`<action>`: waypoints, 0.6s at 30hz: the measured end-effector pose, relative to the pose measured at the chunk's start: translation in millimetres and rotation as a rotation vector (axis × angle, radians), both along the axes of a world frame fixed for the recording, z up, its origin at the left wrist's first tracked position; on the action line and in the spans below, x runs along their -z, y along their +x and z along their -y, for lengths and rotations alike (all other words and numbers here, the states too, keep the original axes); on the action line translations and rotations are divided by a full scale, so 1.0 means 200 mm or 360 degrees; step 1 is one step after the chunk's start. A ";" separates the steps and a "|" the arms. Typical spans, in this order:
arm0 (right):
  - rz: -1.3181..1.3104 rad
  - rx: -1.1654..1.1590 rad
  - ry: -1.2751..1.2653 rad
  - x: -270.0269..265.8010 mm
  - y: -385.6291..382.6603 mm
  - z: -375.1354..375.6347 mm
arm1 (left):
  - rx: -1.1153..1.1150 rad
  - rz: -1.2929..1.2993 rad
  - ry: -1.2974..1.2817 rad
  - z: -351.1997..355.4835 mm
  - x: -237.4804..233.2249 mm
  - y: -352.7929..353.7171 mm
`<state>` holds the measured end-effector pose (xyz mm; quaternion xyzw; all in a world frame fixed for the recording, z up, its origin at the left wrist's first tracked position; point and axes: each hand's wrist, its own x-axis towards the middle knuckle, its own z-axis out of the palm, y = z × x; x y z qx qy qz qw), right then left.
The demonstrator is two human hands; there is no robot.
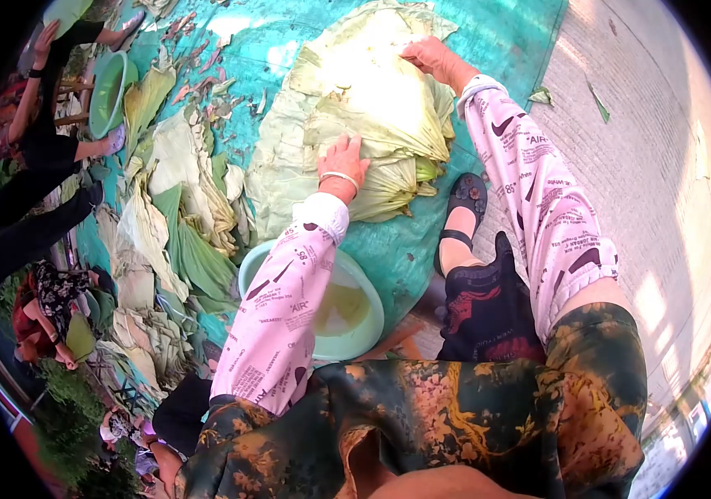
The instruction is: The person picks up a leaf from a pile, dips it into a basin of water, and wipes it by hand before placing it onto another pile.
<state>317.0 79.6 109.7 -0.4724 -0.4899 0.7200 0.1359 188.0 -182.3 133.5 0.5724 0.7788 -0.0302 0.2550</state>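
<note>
A broad stack of pale yellow-green leaves (289, 154) lies spread on a turquoise sheet (505, 58), its gathered stem ends toward the lower right. My left hand (344, 165), with a bracelet at the wrist, rests flat on top of the stack, fingers spread. At the stack's upper right edge is my right hand (434, 58), its fingers bent together at the leaf edge; glare washes out what lies between the fingertips. Pink printed sleeves cover both forearms.
A green basin (376, 328) with yellowish liquid stands just below the stack. Loose leaves (181, 166) are heaped to the left. Other people sit along the left side, near another green basin (108, 96). Grey paving (622, 158) lies to the right.
</note>
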 end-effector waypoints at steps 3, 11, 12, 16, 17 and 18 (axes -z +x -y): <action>-0.0121 0.0044 0.0023 -0.02 -0.02 -0.02 | -0.0001 -0.0002 -0.0038 -0.01 -0.02 0.00; 0.0588 -0.0105 0.1308 0.08 -0.01 -0.04 | 0.0032 -0.0010 -0.0107 -0.04 -0.03 0.00; 0.0727 -0.0126 0.1443 0.09 0.00 -0.03 | 0.0035 -0.0023 -0.0116 -0.04 -0.03 0.01; 0.0965 -0.0407 0.1818 0.13 0.02 0.02 | 0.0034 -0.0062 -0.0130 -0.05 -0.04 0.02; 0.1017 -0.0420 0.1882 0.15 0.02 0.02 | 0.0034 -0.0071 -0.0126 -0.04 -0.03 0.02; 0.1070 -0.0434 0.1945 0.16 0.01 0.03 | 0.0030 -0.0073 -0.0123 -0.05 -0.03 0.03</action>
